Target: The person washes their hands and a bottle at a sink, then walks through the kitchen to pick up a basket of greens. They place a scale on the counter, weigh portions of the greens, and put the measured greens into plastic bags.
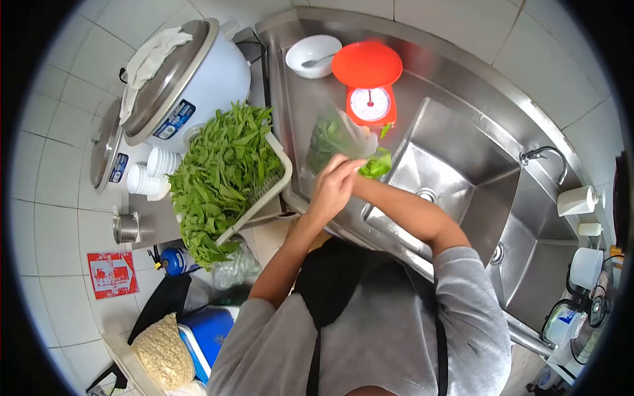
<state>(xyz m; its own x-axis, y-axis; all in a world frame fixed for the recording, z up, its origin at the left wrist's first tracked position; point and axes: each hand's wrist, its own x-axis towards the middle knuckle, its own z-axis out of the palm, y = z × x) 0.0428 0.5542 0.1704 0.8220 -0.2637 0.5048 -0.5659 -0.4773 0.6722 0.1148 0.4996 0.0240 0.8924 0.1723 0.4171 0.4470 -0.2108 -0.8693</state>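
Observation:
My left hand [335,183] is at the near side of a clear plastic bag [337,135] with dark green leaves in it. Its fingers are bent together at the bag's lower edge. My right forearm [403,206] reaches in from the right and passes behind the left hand, which hides my right hand. Bright green leaves [376,165] stick out just right of the hands, by the bag's mouth. Beyond the bag stands a red kitchen scale [371,104] with a round dial and a red pan [367,65].
A white crate [285,162] heaped with leafy greens [221,171] stands at left, before a large rice cooker [218,79]. A white bowl [300,56] with a spoon sits behind the bag. To the right are a steel sink [439,158] and a faucet [545,158].

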